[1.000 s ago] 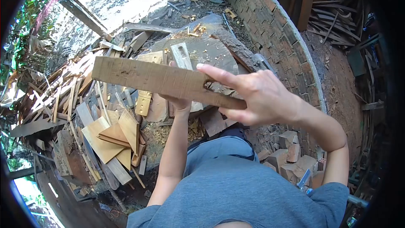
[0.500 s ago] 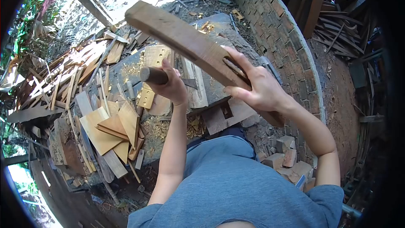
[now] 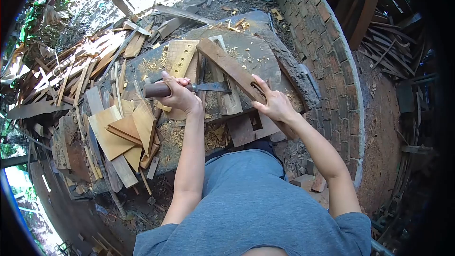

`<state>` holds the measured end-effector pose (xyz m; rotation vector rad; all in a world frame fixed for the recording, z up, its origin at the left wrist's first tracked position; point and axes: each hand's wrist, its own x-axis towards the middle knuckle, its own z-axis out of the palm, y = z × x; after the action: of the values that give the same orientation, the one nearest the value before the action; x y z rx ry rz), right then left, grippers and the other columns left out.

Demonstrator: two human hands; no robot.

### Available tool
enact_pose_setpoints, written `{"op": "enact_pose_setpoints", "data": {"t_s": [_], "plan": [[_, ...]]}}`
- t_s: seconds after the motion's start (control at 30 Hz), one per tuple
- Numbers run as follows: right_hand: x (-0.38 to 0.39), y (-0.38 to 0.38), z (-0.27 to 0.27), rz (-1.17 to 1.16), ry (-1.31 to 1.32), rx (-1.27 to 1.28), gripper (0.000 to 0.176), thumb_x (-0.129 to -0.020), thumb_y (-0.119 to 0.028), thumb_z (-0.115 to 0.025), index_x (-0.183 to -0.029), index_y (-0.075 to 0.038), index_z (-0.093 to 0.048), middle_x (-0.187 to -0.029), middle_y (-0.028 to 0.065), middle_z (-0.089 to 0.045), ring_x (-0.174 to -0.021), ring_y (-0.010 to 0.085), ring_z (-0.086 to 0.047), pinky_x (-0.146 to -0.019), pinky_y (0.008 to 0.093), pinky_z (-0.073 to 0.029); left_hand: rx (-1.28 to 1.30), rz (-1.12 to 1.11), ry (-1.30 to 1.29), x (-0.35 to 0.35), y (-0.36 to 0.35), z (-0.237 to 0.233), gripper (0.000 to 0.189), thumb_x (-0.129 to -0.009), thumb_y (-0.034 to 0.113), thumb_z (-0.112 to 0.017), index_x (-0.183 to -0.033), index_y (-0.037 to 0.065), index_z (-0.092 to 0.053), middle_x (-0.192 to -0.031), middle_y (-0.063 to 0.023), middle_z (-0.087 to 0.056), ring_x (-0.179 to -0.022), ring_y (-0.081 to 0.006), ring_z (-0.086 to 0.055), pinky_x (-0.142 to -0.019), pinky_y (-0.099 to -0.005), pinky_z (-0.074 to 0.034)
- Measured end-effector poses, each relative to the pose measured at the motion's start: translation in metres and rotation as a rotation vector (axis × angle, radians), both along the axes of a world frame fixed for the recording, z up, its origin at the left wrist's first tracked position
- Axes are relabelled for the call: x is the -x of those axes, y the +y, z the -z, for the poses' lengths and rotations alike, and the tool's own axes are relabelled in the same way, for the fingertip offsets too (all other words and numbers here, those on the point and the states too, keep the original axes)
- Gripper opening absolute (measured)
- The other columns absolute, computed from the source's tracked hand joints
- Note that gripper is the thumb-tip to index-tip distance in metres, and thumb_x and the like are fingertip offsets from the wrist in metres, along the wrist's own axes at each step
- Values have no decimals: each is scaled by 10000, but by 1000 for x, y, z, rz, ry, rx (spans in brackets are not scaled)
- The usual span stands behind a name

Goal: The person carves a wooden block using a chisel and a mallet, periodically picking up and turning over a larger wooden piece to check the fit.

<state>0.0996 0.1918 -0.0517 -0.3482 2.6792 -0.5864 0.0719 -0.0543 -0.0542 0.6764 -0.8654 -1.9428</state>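
Observation:
My left hand [image 3: 179,96] is closed around the thick brown handle of a chisel [image 3: 213,86], whose flat metal blade points right. The blade's end overlaps a weathered wooden block [image 3: 228,100] on the work surface. A long squared brown timber [image 3: 226,62] with a narrow slot cut in it slants from upper left to lower right. My right hand [image 3: 277,105] grips its lower part, fingers right beside the slot. Left of these lies a pale board [image 3: 179,59] with a row of drilled holes. A wood piece with a square hole [image 3: 241,130] sits near my waist.
A broad stump-like work surface [image 3: 253,52] carries scattered shavings. Flat offcuts [image 3: 113,132] and a heap of split wood strips [image 3: 90,59] lie to the left. A curved brick wall [image 3: 327,42] rises on the right.
The slotted timber has come down from close to my face toward the work surface, with my right hand still on it. My left hand has turned the chisel sideways, so its blade shows.

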Motion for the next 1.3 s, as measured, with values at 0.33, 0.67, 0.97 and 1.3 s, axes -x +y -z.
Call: {"op": "enact_pose_setpoints", "data": {"t_s": [0.33,0.67,0.97,1.3], "plan": [[-1,1,0,8,12,4,842,-814,-394,-636,-1510,-328,-166,-909,297,-667,-883,502,-631,-823,564,-495,310,114,24,-7,36,-29,243,-932,75,-643,-947,90,-401,-699,-39,-524,-470,-83,-501,-426,-212,-450],[0,2,6,15,12,36,839,-804,-384,-630,-1506,-334,-173,-870,294,-666,-859,509,-631,-811,566,-500,922,35,146,-27,66,0,255,-921,105,-668,-1007,49,-434,-758,-26,-542,-559,-70,-514,-504,-203,-452],[3,-12,-82,103,-10,519,832,-819,-385,-654,-1530,-215,-255,-1370,255,-508,-1221,377,-548,-1026,429,-422,707,143,4,-18,56,-5,276,-903,100,-698,-984,44,-440,-826,-34,-553,-740,-102,-523,-731,-258,-450],[-24,-31,-218,-378,162,-7,873,-756,-244,-684,-1517,-248,-256,-1057,156,-691,-555,218,-640,-621,373,-601,652,178,192,-19,54,20,791,-766,348,-826,-1321,16,-371,-1198,-103,-495,-1096,-229,-532,-962,-391,-403]]}}
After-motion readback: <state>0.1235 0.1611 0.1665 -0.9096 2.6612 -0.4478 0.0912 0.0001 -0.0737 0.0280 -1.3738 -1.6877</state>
